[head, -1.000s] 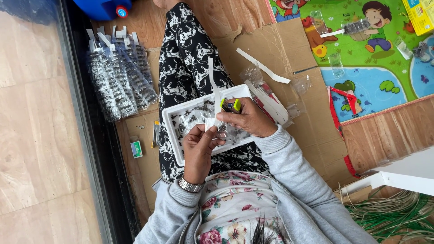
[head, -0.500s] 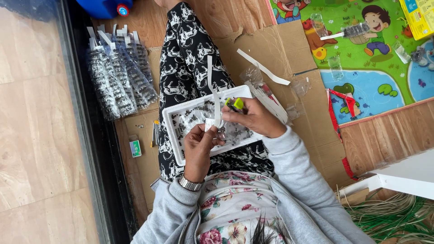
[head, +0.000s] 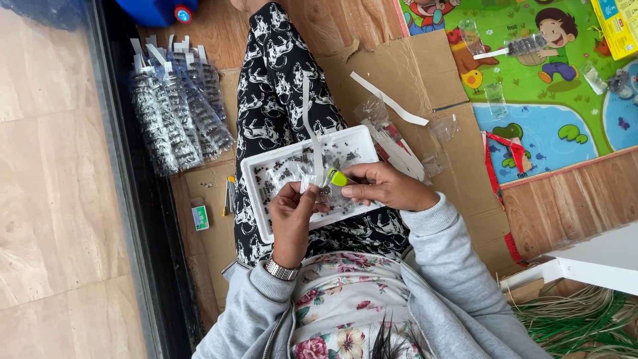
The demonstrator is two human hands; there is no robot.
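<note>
Here the small clear bag (head: 318, 181) sits over the white tray (head: 256, 179) on the lap, its white strip (head: 312, 129) running lengthwise away from the person. The left hand (head: 290, 216) pinches the bag with narrowed fingers. The right hand (head: 385, 187) grips a yellow-green tool (head: 337, 177), pointing left at the bag.

This is looking like a home floor being used for piecework rather than a workshop. The person is sitting on flattened cardboard (head: 425, 73) laid over wood-look flooring (head: 571, 199), beside pale polished tiles (head: 46, 186). A bright children's play mat (head: 531, 86) with cartoon figures and a pond is lying close by, and a blue toy (head: 159, 10) is peeking in at the top edge. Filled clear packets (head: 176, 113) are piling up in a row next to the leg.
</note>
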